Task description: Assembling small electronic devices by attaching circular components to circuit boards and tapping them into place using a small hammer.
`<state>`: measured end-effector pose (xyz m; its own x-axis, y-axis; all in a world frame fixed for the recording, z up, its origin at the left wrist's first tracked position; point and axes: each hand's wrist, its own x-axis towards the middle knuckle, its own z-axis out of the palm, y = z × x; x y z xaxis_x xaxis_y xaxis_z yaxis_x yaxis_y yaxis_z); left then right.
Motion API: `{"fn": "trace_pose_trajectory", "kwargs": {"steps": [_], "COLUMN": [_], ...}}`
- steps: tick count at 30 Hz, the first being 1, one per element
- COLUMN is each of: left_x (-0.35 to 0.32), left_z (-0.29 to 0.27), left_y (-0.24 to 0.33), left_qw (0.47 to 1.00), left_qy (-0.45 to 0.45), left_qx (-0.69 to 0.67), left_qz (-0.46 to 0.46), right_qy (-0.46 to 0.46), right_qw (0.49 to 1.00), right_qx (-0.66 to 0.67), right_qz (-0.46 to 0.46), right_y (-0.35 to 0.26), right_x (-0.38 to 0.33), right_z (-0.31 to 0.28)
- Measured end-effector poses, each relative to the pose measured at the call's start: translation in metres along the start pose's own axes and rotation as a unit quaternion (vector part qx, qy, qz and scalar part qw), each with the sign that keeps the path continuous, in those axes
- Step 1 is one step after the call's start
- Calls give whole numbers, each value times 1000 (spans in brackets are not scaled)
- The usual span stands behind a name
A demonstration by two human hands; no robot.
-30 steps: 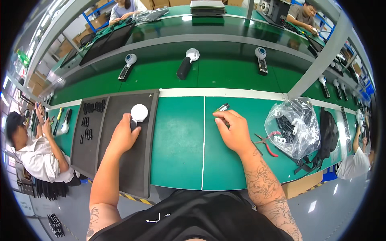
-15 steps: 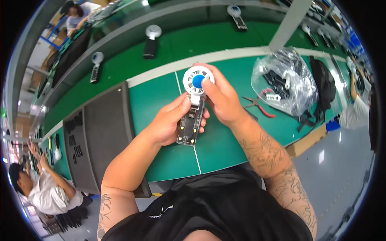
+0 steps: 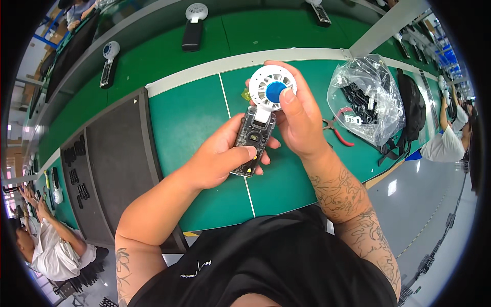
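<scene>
A handheld fan [image 3: 262, 116] with a round white head, a blue centre disc and a dark see-through handle is held over the green table, tilted with its head to the far right. My left hand [image 3: 215, 156] is closed around the handle, the thumb lying across its lower front. My right hand [image 3: 302, 123] grips the fan head, thumb on the blue disc and fingers behind it. A small yellow-green thing [image 3: 246, 94] shows beside the head; what it is I cannot make out.
Red-handled pliers [image 3: 337, 132] lie at right, next to a clear plastic bag [image 3: 368, 102] of black parts and a black bag [image 3: 411, 105]. A dark tray [image 3: 115, 153] with small black parts is at left. More fans [image 3: 193, 28] stand on the green strip beyond. Co-workers sit at both sides.
The fan and both hands have shifted slightly right, and its head tilts further right. My left thumb has moved from the neck down onto the handle. The fans beyond appear shifted in view.
</scene>
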<state>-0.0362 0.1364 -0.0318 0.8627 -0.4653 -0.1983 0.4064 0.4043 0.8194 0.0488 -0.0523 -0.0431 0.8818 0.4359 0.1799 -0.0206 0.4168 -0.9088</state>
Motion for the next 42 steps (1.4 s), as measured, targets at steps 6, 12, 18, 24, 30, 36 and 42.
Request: {"fn": "trace_pose_trajectory", "kwargs": {"steps": [6,12,18,24,30,36,42], "left_x": [1,-5,-19,-17,15,110,143], "left_z": [2,3,27,51,49,93,143], "left_y": [7,5,6,-11,-50,-73,-99], "left_qw": [998,976,894,773,705,638,587], "left_qy": [32,42,-92,-87,-191,-408,-401], "left_qx": [47,212,439,601,625,586,659], "left_qz": [-27,-19,20,183,277,290,246], "right_qy": [-27,-128,-238,-104,297,348,398], "right_qw": [997,952,810,797,912,923,906], "right_qx": [-65,-262,-530,-591,-280,-10,104], "right_qz": [20,91,79,65,48,161,96], "right_y": [-12,-69,-159,-245,-275,-244,-174], "right_x": [0,-16,-71,-133,-150,-2,142], "right_z": [-15,-29,-15,-61,-226,-377,-470]}}
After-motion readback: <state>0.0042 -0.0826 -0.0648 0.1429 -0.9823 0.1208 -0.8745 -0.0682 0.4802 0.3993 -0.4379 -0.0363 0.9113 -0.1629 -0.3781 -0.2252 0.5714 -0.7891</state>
